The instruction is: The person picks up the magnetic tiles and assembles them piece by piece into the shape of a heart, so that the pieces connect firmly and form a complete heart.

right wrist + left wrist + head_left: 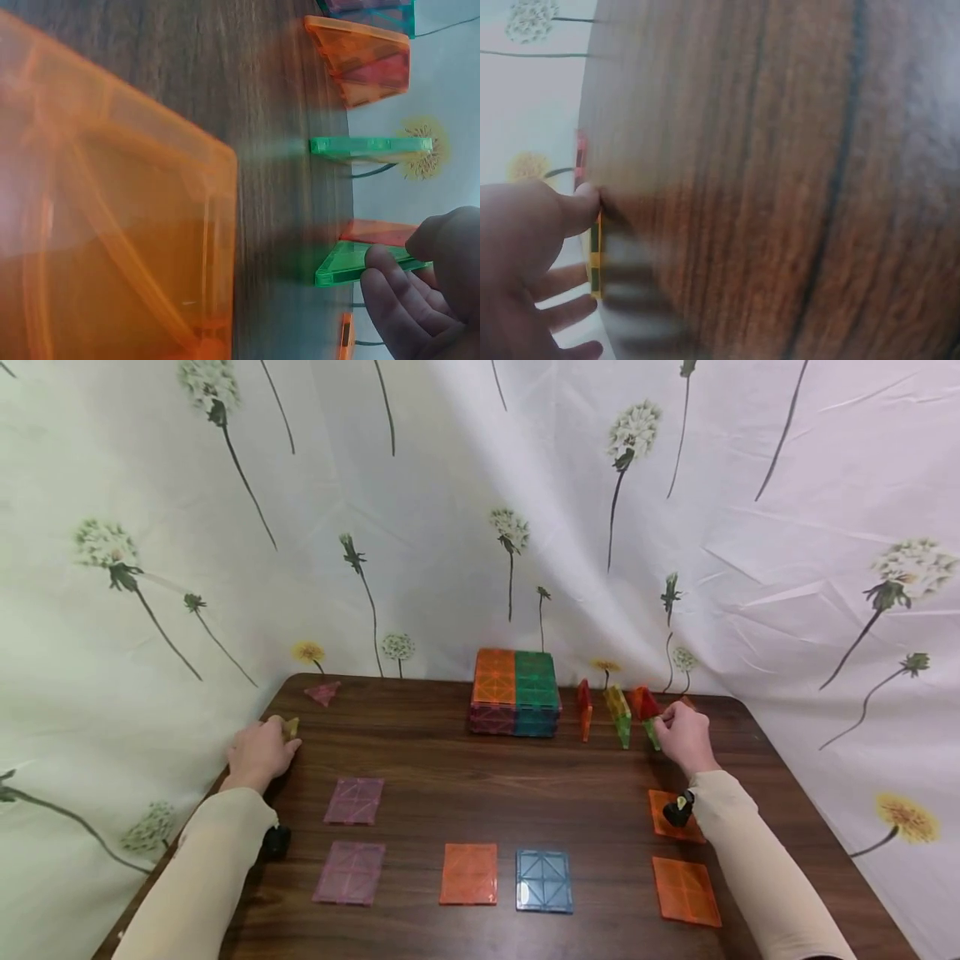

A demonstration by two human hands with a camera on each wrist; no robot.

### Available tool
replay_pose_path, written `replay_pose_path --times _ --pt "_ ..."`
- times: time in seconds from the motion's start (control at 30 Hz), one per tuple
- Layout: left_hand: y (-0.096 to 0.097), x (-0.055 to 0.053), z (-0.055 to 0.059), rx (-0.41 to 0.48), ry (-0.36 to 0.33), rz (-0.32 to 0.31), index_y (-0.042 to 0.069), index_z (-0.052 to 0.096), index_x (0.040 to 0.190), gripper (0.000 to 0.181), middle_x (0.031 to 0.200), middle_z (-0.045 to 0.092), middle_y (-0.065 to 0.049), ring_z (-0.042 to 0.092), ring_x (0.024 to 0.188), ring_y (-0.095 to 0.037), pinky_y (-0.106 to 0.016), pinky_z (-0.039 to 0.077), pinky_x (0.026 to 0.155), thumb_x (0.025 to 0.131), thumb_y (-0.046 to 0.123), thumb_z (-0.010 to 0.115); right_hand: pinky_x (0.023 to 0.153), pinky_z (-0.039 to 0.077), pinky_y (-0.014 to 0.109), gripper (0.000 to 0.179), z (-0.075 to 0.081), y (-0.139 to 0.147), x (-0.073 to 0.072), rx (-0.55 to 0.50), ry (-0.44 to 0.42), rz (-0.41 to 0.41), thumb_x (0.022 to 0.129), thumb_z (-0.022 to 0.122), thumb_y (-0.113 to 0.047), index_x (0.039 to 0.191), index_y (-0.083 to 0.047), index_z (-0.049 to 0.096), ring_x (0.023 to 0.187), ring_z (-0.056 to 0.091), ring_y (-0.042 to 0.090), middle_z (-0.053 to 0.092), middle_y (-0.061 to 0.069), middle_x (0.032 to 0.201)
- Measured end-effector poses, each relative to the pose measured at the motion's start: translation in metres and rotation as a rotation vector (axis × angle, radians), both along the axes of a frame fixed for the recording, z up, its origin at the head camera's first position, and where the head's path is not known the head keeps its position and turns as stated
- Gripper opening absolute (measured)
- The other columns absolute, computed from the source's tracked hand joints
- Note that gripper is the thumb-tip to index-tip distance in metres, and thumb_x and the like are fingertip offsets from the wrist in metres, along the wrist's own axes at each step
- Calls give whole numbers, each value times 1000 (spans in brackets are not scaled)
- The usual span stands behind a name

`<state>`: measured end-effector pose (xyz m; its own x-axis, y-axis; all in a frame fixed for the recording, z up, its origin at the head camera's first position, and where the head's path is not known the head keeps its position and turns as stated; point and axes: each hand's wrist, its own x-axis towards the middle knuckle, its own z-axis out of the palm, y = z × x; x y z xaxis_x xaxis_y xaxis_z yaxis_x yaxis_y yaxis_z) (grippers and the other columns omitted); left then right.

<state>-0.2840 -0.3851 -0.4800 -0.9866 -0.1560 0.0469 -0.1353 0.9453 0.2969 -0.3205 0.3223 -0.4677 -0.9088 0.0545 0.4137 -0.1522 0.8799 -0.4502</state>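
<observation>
At the table's left edge my left hand (258,752) pinches a small yellow magnetic tile (292,727) between thumb and fingers. The left wrist view has this yellow tile (595,262) edge-on, its top under the thumb. Beyond it lies a pink triangular tile (322,693). My right hand (688,737), at the back right, pinches a green translucent tile (345,266) with thumb and fingertips. A red tile (375,230) stands right behind the green one. To its left stand a yellow-green tile (618,717) and an orange-red tile (585,710), both upright.
A box of joined tiles (515,693), orange and green on top, stands at the back centre. Flat on the table lie purple tiles (354,802), an orange-red tile (468,874), a blue tile (543,881) and orange tiles (686,891). A flowered cloth (442,527) hangs behind.
</observation>
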Motion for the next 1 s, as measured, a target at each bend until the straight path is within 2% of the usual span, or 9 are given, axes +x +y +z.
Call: replay_pose_path --times 0.13,0.27,0.4,0.53,0.7,0.83,1.0 --pt "0 2 4 1 -24 23 -16 48 136 65 116 51 -43 50 105 -62 -64 47 78 100 34 70 82 51 58 16 0 -2 -1 -11 -24 -6 94 64 -10 89 4 63 86 65 47 71 23 83" --pt "-6 2 2 61 29 -12 -21 49 136 75 117 48 -45 46 104 -57 -63 44 83 93 34 79 82 51 58 18 0 -1 -1 -16 -69 -6 97 64 -13 94 5 64 90 64 46 71 24 88" --pt "-13 1 -4 177 156 -56 -18 61 127 60 115 56 -42 53 99 -51 -59 46 83 91 24 83 81 52 55 21 1 1 1 -25 -101 -4 98 64 -16 97 5 64 90 64 43 72 23 90" --pt "-7 6 1 271 225 -59 -11 70 115 35 108 68 -33 62 97 -48 -55 48 82 98 19 76 78 53 52 21 1 3 4 -29 -92 -2 99 66 -18 96 4 65 88 66 40 73 22 88" --pt "6 6 9 350 220 -78 -2 72 109 26 105 72 -24 65 95 -39 -41 48 77 103 23 70 77 52 52 23 1 9 7 -18 -68 7 100 68 -20 94 2 65 84 66 38 73 19 86" --pt "20 5 15 432 206 -148 -2 71 108 24 103 74 -21 66 86 -25 -32 50 70 101 21 73 76 50 51 29 3 12 10 -9 -63 13 103 66 -25 95 3 66 80 64 37 71 18 83" --pt "48 7 22 550 171 -270 -3 71 113 22 101 74 -19 68 79 -12 -27 56 64 98 13 76 68 48 41 43 2 13 15 -25 -117 -5 108 57 -38 99 3 66 74 64 32 70 12 75"
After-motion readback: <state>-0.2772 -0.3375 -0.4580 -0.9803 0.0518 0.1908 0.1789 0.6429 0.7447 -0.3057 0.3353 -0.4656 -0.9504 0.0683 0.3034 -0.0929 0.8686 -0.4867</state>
